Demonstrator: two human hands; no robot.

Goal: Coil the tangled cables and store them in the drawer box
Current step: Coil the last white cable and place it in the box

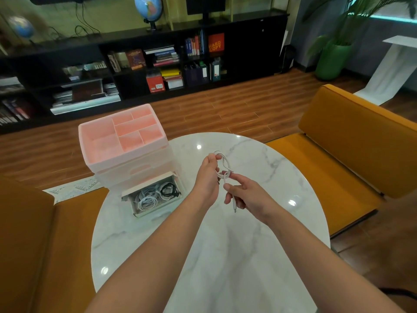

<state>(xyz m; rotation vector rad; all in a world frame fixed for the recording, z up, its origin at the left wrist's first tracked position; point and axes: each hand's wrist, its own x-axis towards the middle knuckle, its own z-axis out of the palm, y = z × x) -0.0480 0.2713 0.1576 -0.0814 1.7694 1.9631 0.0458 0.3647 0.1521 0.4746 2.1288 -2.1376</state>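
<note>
Head cam view: both hands are up over the middle of the round marble table (225, 256), working one white USB cable (225, 164). The left hand (206, 177) has its fingers curled round the top of the loop, and the right hand (244, 194) pinches the lower part, with the plug end dangling down just below its fingers. So the loop's long axis runs roughly up and down the frame, between the two hands.

The drawer box (126, 152) sits in the left-centre of the frame, pink organiser tray on top. Its bottom drawer (155, 195) is pulled out toward the camera, already holding coiled white cables (146, 197) and a black one (169, 189). The drawer is down-left of the hands, nearer the left hand. I'd guess there's still space at the front of it, and the tabletop between looks unobstructed.
</note>
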